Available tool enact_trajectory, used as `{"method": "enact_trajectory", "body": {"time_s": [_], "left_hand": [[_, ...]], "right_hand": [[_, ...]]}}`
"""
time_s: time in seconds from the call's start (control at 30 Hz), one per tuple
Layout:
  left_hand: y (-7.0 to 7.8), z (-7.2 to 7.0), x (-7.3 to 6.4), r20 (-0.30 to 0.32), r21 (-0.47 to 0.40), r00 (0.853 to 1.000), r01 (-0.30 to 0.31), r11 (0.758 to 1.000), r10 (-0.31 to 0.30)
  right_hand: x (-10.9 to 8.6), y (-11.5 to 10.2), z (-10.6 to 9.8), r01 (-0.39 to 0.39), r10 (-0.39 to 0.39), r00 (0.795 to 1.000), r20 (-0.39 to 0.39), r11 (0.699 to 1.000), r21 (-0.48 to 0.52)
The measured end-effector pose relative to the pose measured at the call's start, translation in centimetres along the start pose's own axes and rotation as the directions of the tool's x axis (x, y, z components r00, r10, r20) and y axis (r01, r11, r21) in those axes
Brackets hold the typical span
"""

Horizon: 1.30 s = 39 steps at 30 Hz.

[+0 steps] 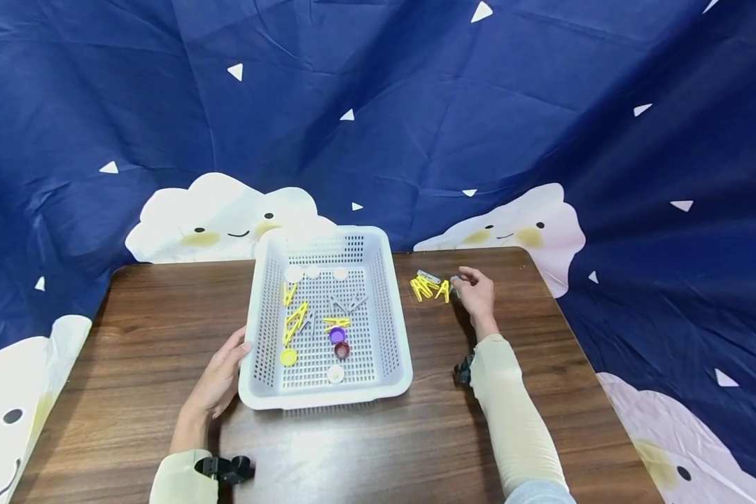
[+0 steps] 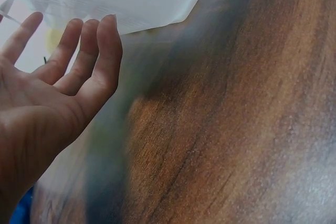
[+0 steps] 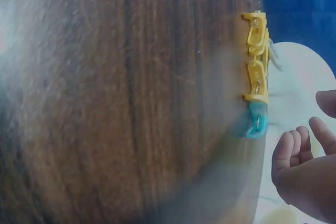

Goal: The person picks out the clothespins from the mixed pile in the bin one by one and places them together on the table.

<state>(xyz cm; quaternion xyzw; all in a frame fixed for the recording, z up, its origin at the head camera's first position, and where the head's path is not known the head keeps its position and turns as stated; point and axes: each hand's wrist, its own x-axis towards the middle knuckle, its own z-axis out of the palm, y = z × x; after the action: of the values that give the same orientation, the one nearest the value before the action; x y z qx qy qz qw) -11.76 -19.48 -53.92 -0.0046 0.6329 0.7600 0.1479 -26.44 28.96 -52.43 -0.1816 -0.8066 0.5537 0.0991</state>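
Note:
A white plastic basket holds yellow and grey clothespins and several round caps. At its left side, my left hand touches the rim with its fingertips. In the left wrist view, the fingers of that left hand are spread and slightly bent against the basket. Right of the basket, my right hand is beside a small group of clothespins, yellow and grey. The right wrist view shows a gap between the loosely bent fingers of my right hand and a teal clothespin.
Inside the basket are a purple cap, a dark red cap, a yellow cap and white caps. The brown wooden table ends at a blue curtain with clouds printed on it.

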Motion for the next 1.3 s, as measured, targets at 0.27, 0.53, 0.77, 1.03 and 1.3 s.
{"method": "enact_trajectory", "body": {"time_s": [0.27, 0.53, 0.77, 1.03, 1.3], "left_hand": [[0.0, -0.1, 0.0, 0.007, 0.004, 1.0, 0.002, 1.0, -0.002], [0.1, -0.1, 0.1, 0.013, 0.008, 1.0, -0.007, 1.0, 0.006], [0.1, 0.0, 0.1, 0.011, 0.01, 1.0, 0.002, 1.0, -0.002], [0.0, -0.1, 0.0, 0.014, 0.01, 1.0, 0.002, 1.0, -0.002], [0.0, -0.2, 0.1, 0.016, 0.014, 1.0, -0.005, 1.0, 0.005]], "right_hand": [[-0.5, -1.0, 0.6, 0.022, -0.022, 1.0, 0.012, 0.998, 0.055], [-0.8, -2.4, 1.3, 0.071, -0.074, 0.997, 0.032, 0.995, 0.076], [-1.2, -3.4, 1.5, 0.08, -0.086, 0.994, 0.074, 0.993, 0.084], [-1.5, -5.3, 2.3, 0.12, -0.131, 0.989, 0.071, 0.983, 0.141], [-1.7, -7.1, 3.1, 0.161, -0.177, 0.98, 0.094, 0.975, 0.153]]}}
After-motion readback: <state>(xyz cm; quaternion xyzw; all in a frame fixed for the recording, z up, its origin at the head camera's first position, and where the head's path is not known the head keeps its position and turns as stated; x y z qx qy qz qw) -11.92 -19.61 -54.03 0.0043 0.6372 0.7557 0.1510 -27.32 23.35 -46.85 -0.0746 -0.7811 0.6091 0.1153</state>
